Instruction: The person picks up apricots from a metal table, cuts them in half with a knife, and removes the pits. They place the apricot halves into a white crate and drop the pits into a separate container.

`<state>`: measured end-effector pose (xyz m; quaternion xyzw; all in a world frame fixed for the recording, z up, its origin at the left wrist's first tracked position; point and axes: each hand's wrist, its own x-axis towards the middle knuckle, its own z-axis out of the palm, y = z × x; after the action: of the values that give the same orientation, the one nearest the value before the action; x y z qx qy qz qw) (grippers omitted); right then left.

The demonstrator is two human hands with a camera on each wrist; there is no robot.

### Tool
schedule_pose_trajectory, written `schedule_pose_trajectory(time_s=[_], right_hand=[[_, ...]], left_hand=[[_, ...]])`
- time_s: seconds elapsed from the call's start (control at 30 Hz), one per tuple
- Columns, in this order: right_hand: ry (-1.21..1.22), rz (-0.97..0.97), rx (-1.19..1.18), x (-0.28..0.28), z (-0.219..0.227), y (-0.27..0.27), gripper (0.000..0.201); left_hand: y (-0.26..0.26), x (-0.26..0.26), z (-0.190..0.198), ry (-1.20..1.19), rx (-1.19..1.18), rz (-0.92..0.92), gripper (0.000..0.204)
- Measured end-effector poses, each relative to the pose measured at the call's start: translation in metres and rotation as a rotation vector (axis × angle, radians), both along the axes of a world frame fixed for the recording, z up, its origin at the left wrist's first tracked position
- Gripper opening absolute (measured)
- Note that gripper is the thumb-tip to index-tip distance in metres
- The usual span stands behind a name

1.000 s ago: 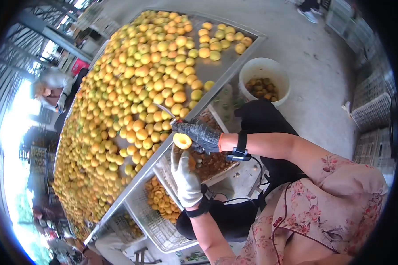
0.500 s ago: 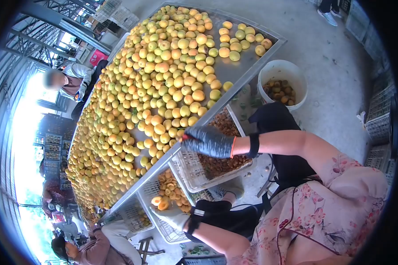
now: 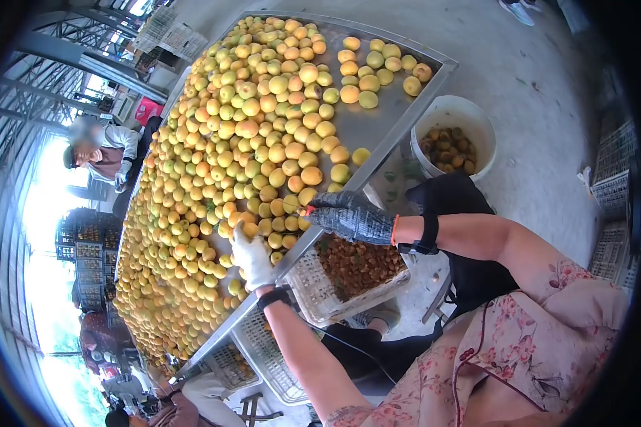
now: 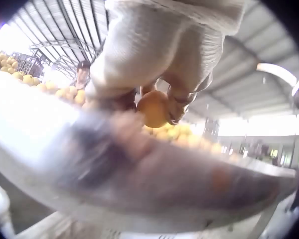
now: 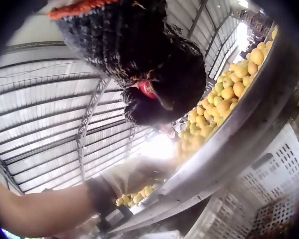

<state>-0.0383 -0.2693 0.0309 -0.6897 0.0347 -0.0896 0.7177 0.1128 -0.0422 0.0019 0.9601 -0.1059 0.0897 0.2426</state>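
The left hand (image 3: 252, 257), in a white glove, is at the near edge of the fruit-covered metal table (image 3: 377, 153). In the left wrist view its fingers pinch an orange-yellow fruit (image 4: 153, 108). To its right the right hand (image 3: 350, 215), in a dark grey knitted glove with an orange cuff, is curled round a red-handled tool (image 3: 306, 211) above the table's rim. The right wrist view shows the red handle (image 5: 147, 89) inside the dark fingers; a curved blade (image 4: 278, 73) shows in the left wrist view.
Below the rim stand a white crate (image 3: 313, 292) of brown pits and another white crate (image 3: 263, 349). A white bucket (image 3: 482, 128) with brownish fruit is on the floor at right. Across the table sits another person (image 3: 110, 153); someone else is at lower left.
The left hand has moved up from the crate of halved fruit to the table and now pinches a fruit. The right hand stays near the rim with the tool. The head view has shifted slightly.
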Motion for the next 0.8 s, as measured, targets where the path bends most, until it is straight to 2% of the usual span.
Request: schedule_pose_trajectory(time_s=[0.03, 0.07, 0.13, 0.17, 0.2, 0.27, 0.3, 0.33, 0.4, 0.47, 0.53, 0.57, 0.63, 0.73, 0.8], right_hand=[[0.160, 0.057, 0.057, -0.001, 0.008, -0.001, 0.025], [0.156, 0.058, 0.058, -0.002, 0.008, 0.000, 0.025], [-0.051, 0.040, 0.030, -0.005, 0.001, 0.011, 0.026], [-0.229, -0.015, -0.035, -0.007, -0.006, 0.018, 0.027], [-0.229, -0.004, -0.036, -0.009, -0.010, 0.025, 0.027], [-0.280, 0.024, -0.095, -0.011, -0.012, 0.037, 0.028], [-0.156, 0.115, -0.062, -0.014, -0.004, 0.039, 0.029], [-0.155, 0.118, -0.067, -0.014, -0.006, 0.043, 0.029], [-0.096, 0.110, -0.022, -0.013, -0.010, 0.051, 0.029], [-0.069, 0.140, -0.038, -0.011, -0.009, 0.053, 0.028], [-0.255, 0.066, -0.064, -0.010, -0.017, 0.060, 0.027], [-0.250, 0.074, -0.071, -0.011, -0.021, 0.063, 0.027], [-0.359, -0.003, -0.299, -0.015, -0.021, 0.068, 0.026], [-0.212, 0.073, -0.314, -0.023, -0.012, 0.072, 0.026], [-0.228, 0.071, -0.344, -0.025, -0.012, 0.073, 0.027]], left_hand=[[0.002, -0.002, 0.005, 0.101, -0.342, -0.011, 0.046], [-0.001, -0.017, 0.023, 0.159, -0.665, -0.015, 0.044], [-0.020, -0.067, 0.065, 0.266, -1.119, -0.056, 0.041], [-0.013, -0.079, 0.065, 0.280, -1.080, -0.129, 0.042], [-0.016, -0.096, 0.072, 0.315, -1.038, -0.151, 0.045], [-0.020, -0.121, 0.073, 0.405, -1.153, -0.145, 0.049], [-0.027, -0.134, 0.075, 0.422, -1.248, -0.239, 0.051], [-0.024, -0.141, 0.074, 0.463, -1.272, -0.284, 0.050], [-0.024, -0.149, 0.080, 0.512, -1.399, -0.263, 0.049], [-0.018, -0.146, 0.067, 0.487, -1.422, -0.242, 0.047], [-0.010, -0.138, 0.051, 0.465, -1.436, -0.213, 0.045], [-0.007, -0.133, 0.042, 0.428, -1.476, -0.242, 0.044], [-0.004, -0.129, 0.040, 0.347, -1.521, -0.268, 0.040], [0.002, -0.128, 0.042, 0.346, -1.553, -0.203, 0.039], [0.004, -0.128, 0.042, 0.330, -1.560, -0.197, 0.039]])
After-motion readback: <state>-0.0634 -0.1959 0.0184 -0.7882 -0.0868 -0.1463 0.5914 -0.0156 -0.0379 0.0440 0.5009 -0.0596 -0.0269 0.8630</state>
